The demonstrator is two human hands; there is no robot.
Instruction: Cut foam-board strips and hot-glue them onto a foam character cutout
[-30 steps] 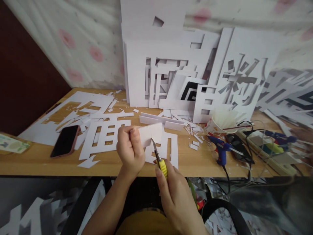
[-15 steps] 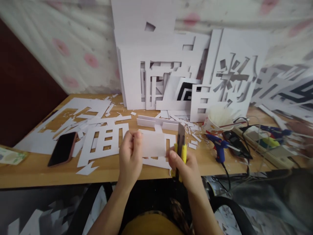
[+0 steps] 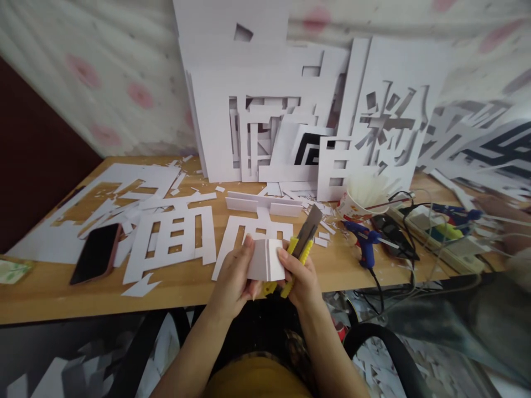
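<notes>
The small white board piece (image 3: 259, 260) is up in front of me, just above the near edge of the counter (image 3: 178, 296), and it now stands bent along an upright line; half a second ago it was flat, and a second ago the blade was at its face. I take that to mean cutting has given way to opening a scored line. My left grip (image 3: 233, 276) is clamped on its left side, thumb on the face; my right grip (image 3: 306, 282) pinches the right edge while keeping hold of the yellow utility knife (image 3: 307, 232), its blade tilted up and off the board, so I'd mind that exposed edge. Behind lie a cut-out sheet (image 3: 227, 240) and a narrow strip assembly (image 3: 243, 204). Farther out are the phone (image 3: 96, 254) on the left and the blue glue gun (image 3: 366, 249) on the right.
</notes>
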